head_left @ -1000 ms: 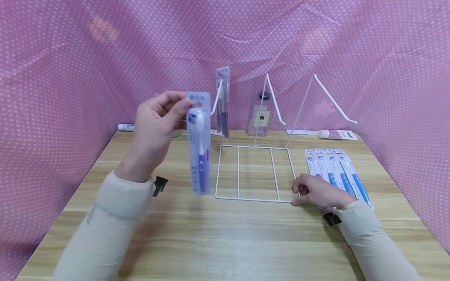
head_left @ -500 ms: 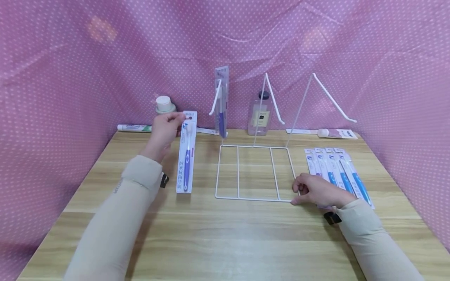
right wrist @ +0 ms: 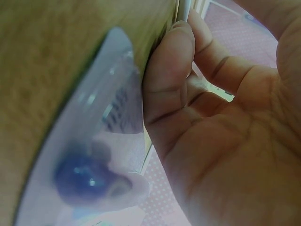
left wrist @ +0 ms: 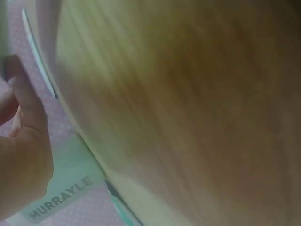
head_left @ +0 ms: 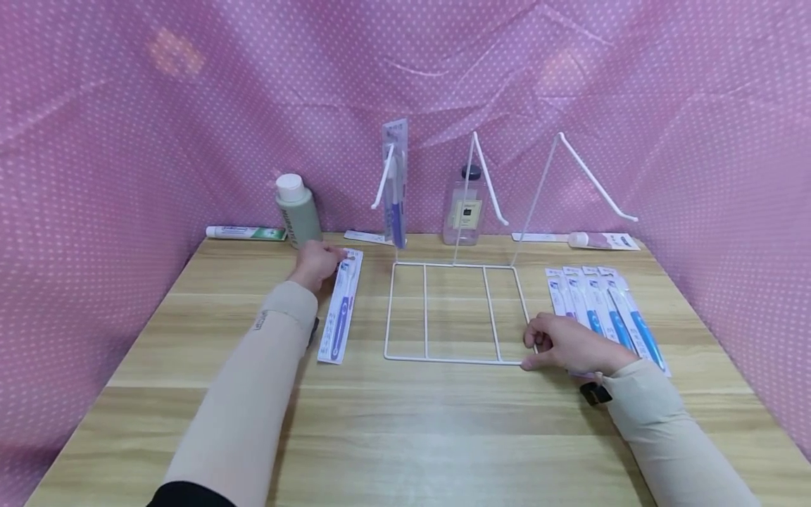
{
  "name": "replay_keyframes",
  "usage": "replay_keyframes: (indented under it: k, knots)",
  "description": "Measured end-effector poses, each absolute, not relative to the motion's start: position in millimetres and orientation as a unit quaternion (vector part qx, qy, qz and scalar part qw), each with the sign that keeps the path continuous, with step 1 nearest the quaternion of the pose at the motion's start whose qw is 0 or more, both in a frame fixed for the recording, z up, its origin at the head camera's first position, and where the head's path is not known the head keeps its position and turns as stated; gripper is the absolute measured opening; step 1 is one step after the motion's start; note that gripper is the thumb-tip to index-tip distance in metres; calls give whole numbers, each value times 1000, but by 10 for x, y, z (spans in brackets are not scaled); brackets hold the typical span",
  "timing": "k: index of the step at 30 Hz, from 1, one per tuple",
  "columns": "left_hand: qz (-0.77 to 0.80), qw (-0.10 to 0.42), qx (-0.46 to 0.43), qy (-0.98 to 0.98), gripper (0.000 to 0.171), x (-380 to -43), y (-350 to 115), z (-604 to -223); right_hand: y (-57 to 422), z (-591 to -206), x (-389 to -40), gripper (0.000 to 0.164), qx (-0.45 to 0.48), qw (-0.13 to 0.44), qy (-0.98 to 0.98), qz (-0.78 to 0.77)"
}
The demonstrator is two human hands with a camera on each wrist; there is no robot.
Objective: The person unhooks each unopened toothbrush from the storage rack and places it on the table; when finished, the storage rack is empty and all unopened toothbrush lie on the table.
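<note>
In the head view my left hand [head_left: 315,264] pinches the top end of a packaged purple toothbrush [head_left: 341,310]. The pack is at the table, left of a white wire rack [head_left: 453,361]; whether it lies fully flat I cannot tell. My right hand [head_left: 564,343] holds the rack's front right corner, and the right wrist view shows thumb and finger on the white wire [right wrist: 185,9]. Another packaged purple toothbrush [head_left: 395,186] hangs on the rack's left hook. Several packaged toothbrushes [head_left: 602,310], mostly blue, lie fanned beside my right hand.
A green bottle [head_left: 300,217] with a white cap stands behind my left hand, near a toothpaste tube [head_left: 243,232]. Behind the rack is a clear bottle [head_left: 464,211] with a black cap. Another tube [head_left: 608,241] lies back right. Pink dotted cloth [head_left: 253,84] surrounds the table.
My left hand has carried the packaged toothbrush down and away from me, from raised beside the left hook to the table, uncovering the green bottle. The right hand stays on the rack.
</note>
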State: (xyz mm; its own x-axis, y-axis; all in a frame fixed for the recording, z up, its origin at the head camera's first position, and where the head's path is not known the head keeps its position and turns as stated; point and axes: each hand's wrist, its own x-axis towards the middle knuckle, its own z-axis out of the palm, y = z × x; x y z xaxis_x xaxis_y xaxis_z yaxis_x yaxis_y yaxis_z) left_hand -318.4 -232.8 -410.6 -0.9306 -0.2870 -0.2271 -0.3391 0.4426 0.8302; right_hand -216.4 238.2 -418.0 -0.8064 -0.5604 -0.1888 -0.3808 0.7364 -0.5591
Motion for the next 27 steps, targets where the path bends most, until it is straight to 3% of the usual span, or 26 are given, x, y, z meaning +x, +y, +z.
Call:
replay_keyframes:
  k: [5,11,14,21,27]
  knots:
    - [354,30,-141,924,25,-3150,-2366,-4137,2369,-4165,-2170,35,-257,171,916,-257]
    - [268,-6,-132,954,17,-3120,-2348,-4145,2361,-4143,-2182,35,-257,173,916,-255]
    - [284,-45,-134,948,22,-3134,-2297,-4078,2359,-4143,-2178,36,-255,177,914,-262]
    - [463,-223,-50,856,30,-3112,-1942,-3212,2360,-4148,-2142,35,-248,189,913,-265]
    - [650,-206,29,731,28,-3061,-1654,-2520,2373,-4160,-2156,34,-245,186,918,-251]
